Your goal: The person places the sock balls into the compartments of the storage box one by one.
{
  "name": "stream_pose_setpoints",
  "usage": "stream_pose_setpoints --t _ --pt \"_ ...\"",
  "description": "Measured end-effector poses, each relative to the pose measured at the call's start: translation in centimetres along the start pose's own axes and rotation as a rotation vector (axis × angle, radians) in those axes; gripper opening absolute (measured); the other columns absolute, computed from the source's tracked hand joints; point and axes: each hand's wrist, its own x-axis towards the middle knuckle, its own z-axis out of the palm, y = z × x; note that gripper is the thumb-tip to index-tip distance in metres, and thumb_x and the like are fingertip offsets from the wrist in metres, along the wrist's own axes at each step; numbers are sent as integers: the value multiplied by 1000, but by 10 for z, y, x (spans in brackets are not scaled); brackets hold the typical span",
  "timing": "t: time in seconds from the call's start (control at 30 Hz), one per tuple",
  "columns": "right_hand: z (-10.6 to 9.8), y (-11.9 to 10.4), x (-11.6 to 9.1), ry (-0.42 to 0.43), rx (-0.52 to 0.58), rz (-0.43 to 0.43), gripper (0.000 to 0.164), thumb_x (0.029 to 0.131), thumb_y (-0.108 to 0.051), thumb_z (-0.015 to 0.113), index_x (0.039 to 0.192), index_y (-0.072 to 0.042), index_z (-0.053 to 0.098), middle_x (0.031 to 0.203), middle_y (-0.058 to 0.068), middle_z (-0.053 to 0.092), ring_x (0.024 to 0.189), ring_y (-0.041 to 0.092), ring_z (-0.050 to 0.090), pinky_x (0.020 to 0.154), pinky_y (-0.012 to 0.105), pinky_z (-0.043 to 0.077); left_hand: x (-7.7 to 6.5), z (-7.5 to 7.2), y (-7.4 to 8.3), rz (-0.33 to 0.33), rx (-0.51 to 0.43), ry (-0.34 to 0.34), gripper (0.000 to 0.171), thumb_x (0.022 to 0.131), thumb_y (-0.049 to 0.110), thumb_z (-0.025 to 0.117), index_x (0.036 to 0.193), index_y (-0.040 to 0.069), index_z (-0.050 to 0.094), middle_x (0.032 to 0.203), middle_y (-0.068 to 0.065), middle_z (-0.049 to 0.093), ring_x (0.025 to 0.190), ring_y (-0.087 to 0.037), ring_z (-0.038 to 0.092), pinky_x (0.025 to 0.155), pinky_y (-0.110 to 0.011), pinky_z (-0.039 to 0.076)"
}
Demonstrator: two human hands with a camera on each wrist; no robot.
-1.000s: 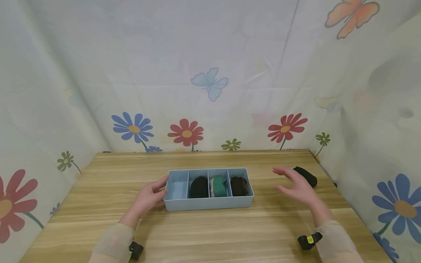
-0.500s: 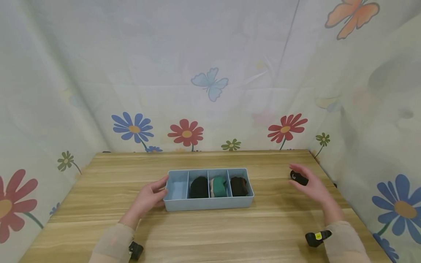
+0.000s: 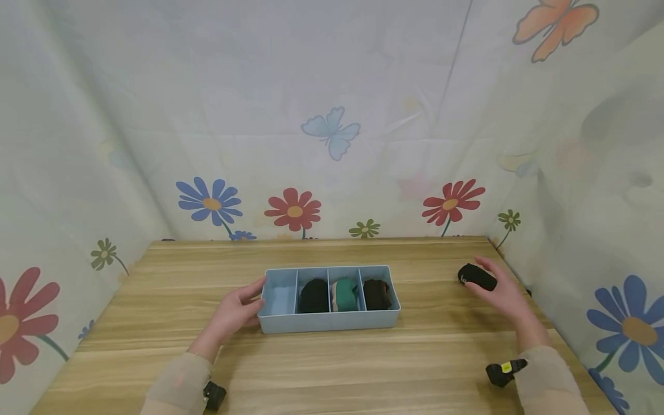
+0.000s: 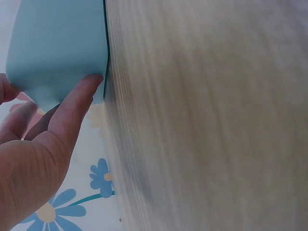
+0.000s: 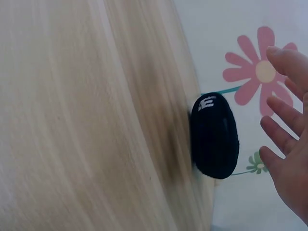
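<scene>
Blue divided tray (image 3: 280,327), worktop (image 3: 332,369) centre; your left hand (image 3: 233,311), fingers relaxed, rests against its left end; black rolled sock (image 3: 477,277), near the right edge; your right hand (image 3: 505,297) open just beside it, grasping nothing.

Left hand (image 3: 233,314): reaches forward, fingers straight, fingertips (image 4: 91,82) pressed flat against a surface.
Right hand (image 3: 502,297): stretched out to the right, fingers (image 5: 276,108) spread and relaxed.
Forearms: both in beige sleeves.
</scene>
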Motion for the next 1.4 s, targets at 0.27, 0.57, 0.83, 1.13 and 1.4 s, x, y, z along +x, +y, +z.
stream_pose_setpoints --t 0.27,0.57,0.83,1.13,1.4 --pt "2 13 3 60 -77 27 78 87 -26 77 144 9 38 140 37 42 129 54 36 101 69 31 1 0 -3 8 -6 -2 59 100 6 56 154 7 34 156 -25 29 135 -46 39 88 -45 55" --pt "8 30 9 68 -129 47 84 86 -30 78 146 10 35 141 38 39 129 54 36 102 69 30 2 0 -2 -5 0 9 58 99 6 55 154 9 35 156 -23 31 135 -45 39 88 -43 55" --pt "13 39 11 52 -176 44 84 85 -31 78 142 13 36 142 39 36 131 56 31 104 69 26 1 0 -1 -4 0 1 59 100 7 55 154 8 33 156 -23 30 136 -45 38 89 -44 55" --pt "17 48 11 6 -185 79 86 87 -34 76 145 14 33 145 40 33 132 57 29 107 68 25 0 0 0 1 -4 -7 59 100 6 54 155 8 33 157 -24 28 136 -46 37 89 -46 55" --pt "20 52 12 -33 -201 134 82 92 -34 71 145 15 32 145 41 31 133 57 27 108 66 24 0 0 1 -4 -18 -7 59 100 6 54 154 7 33 157 -24 28 136 -46 38 89 -45 55"
